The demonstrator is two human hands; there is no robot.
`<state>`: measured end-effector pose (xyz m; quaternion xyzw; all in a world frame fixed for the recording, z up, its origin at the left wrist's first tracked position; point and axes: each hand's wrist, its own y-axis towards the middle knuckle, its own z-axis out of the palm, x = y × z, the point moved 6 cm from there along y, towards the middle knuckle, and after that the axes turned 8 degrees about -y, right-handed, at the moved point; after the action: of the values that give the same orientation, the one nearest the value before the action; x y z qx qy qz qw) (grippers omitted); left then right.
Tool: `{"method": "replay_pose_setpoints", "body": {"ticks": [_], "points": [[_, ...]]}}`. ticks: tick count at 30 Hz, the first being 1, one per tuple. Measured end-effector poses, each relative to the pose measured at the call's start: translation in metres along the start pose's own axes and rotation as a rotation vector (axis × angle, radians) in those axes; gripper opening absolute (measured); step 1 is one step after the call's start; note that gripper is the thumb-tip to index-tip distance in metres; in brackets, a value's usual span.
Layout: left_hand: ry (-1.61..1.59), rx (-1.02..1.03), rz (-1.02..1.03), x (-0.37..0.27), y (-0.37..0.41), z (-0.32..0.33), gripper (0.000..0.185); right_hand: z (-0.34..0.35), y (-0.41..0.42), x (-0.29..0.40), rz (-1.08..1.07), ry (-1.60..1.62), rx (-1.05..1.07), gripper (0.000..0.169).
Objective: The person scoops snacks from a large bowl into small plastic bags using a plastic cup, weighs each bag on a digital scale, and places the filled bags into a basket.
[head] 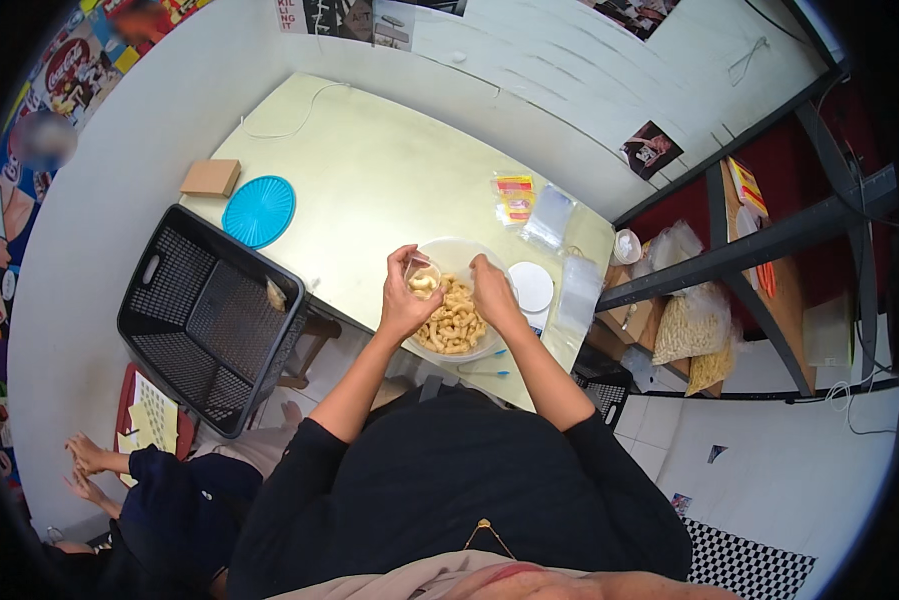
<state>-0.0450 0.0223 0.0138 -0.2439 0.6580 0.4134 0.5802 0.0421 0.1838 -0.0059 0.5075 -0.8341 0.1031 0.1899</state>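
A round translucent plastic tub (460,246) stands at the table's front edge, holding many curled macaroni snacks (453,324). My left hand (406,300) grips a small clear plastic cup (424,270) over the tub's left side; a few macaroni pieces lie inside it. At the tub's right side is my right hand (494,294), its fingers bent together and pointing inward. Whether those fingertips hold a piece or touch the tub is hidden. Just right of the tub sits a white round-topped device (532,286), apparently a kitchen scale.
Clear plastic bags (548,217) lie at the table's right. A turquoise lid (259,211) and a cardboard box (210,178) rest at the left. A black plastic crate (213,322) stands beside the table. Another person's hands (87,459) show lower left. Shelves (764,300) rise at right.
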Motion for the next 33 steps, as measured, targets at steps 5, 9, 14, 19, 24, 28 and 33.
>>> {"method": "replay_pose_setpoints", "body": {"ticks": [5, 9, 14, 19, 24, 28, 33], "points": [[-0.069, -0.060, 0.052, -0.002, -0.003, -0.001, 0.074, 0.034, 0.005, 0.002, 0.188, 0.265, 0.185, 0.019], [-0.118, -0.037, 0.027, -0.008, -0.003, -0.003, 0.071, 0.044, 0.004, -0.015, 0.411, 0.612, 0.229, 0.017], [-0.284, -0.030, 0.009, -0.031, 0.000, -0.015, 0.073, 0.029, -0.005, -0.029, 0.491, 0.858, 0.209, 0.019], [-0.239, 0.030, 0.018, -0.066, 0.004, -0.025, 0.076, 0.002, -0.027, -0.041, 0.499, 1.070, 0.138, 0.020], [-0.071, 0.088, 0.064, -0.062, 0.000, -0.012, 0.080, -0.034, -0.048, -0.051, 0.466, 1.060, 0.013, 0.019], [0.043, 0.146, 0.042, -0.048, -0.003, 0.007, 0.084, -0.051, -0.055, -0.056, 0.404, 0.922, -0.075, 0.017], [0.111, 0.175, 0.032, -0.036, -0.002, 0.016, 0.087, -0.046, -0.060, -0.074, 0.432, 0.995, -0.127, 0.017]]}}
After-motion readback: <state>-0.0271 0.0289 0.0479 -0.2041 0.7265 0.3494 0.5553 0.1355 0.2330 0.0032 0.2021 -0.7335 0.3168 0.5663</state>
